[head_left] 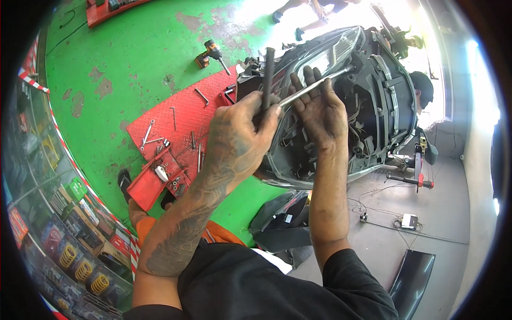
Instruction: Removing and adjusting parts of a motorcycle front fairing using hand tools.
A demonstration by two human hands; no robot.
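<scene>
My left hand, closed, grips the dark handle of what looks like a T-handle wrench. The tool's bright metal shaft runs off to the right, and its tip reaches the dark body of a partly stripped motorbike or scooter. Palm up beneath that shaft is my right hand, its fingers stretched and apart, dark with grime. The shaft crosses in front of its fingers, close to the thumb; whether they touch I cannot tell. Clear headlight-like plastic shows beyond my fingers.
A red metal platform at left bears wrenches, hex keys and a red tray beside sockets. An orange-black cordless driver lies beyond it on the green floor. People are at the far side. Dark panels lie below the bike.
</scene>
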